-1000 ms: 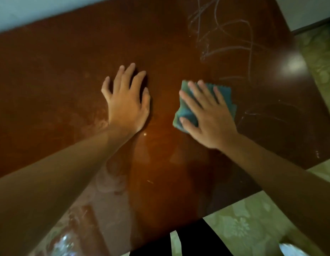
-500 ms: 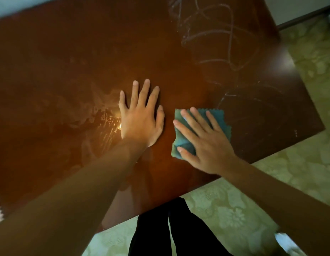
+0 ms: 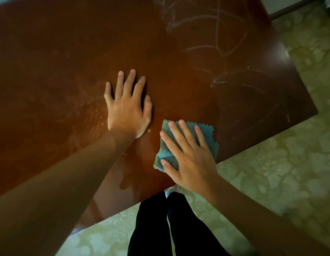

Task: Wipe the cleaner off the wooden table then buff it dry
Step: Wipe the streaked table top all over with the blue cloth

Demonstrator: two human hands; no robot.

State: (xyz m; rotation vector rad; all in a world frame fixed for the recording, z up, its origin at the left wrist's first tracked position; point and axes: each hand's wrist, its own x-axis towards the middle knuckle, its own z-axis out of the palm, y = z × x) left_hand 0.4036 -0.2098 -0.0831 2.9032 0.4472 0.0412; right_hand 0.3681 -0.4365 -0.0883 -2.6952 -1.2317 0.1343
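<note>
Head view, looking straight down: the left hand [image 3: 127,109] lies flat on the dark wooden table [image 3: 59,61], fingers straight and spread, grip released, holding nothing. Just beside it, the right hand [image 3: 188,156] presses a teal cloth [image 3: 206,133] against the table near the front edge, fingers straight on top, thumb laid along the cloth's left side, grip released too, pressing rather than grasping. The cloth's zigzag-cut edge peeks out beyond the fingertips. Pale streaks of cleaner [image 3: 216,39] loop across the far right of the table. Below, dark trousers [image 3: 160,228] stand on patterned green flooring [image 3: 289,163].
</note>
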